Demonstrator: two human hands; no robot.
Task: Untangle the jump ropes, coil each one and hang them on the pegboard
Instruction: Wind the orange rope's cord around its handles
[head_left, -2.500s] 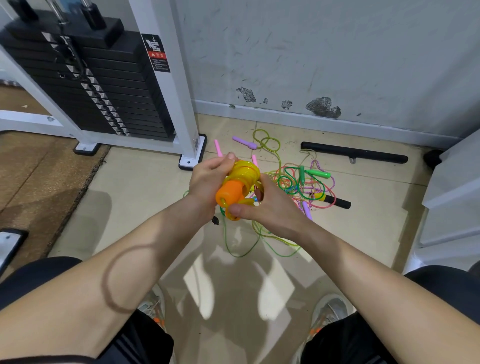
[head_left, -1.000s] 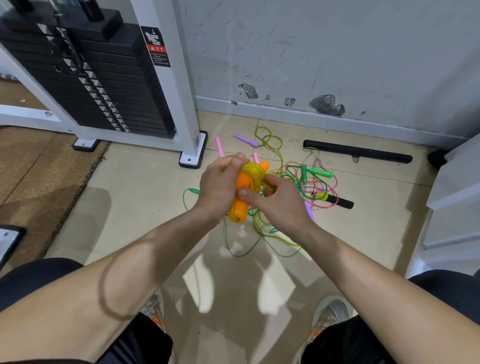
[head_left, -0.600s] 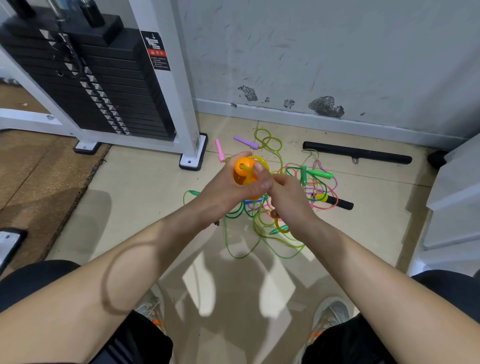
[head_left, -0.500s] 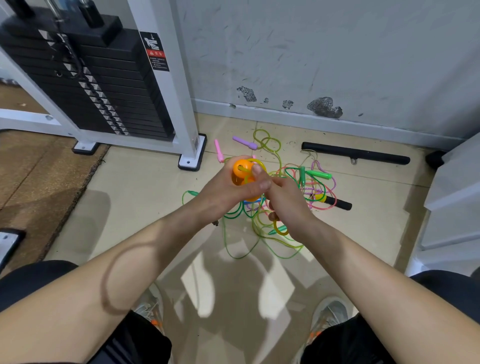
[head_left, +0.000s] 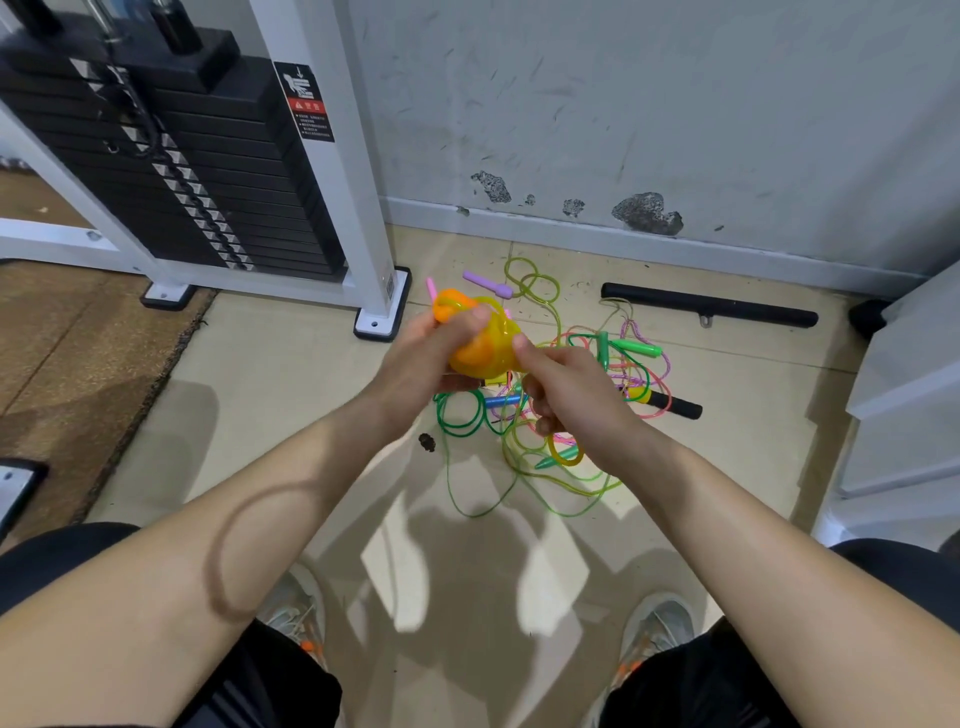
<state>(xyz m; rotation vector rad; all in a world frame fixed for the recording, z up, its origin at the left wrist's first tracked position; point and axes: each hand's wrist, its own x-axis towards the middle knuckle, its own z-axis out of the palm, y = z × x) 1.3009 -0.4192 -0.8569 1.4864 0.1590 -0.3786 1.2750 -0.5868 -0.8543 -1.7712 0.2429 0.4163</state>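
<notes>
Together, left hand (head_left: 423, 366) and right hand (head_left: 576, 397) fingers grasp the coiled yellow rope (head_left: 491, 345) above the floor tangle (head_left: 636, 348).

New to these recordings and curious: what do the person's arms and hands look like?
The left forearm and right forearm are bare, no sleeves in view. The left hand and right hand wear no gloves; no rings or watch show. A thin dark curved line loops across the left forearm, possibly a shadow.

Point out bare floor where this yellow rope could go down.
Bare tile lies between the mat and the tangle, in front of the machine foot. More lies between tangle and shoes. Crowded: the tangle, up to the black bar.
</notes>
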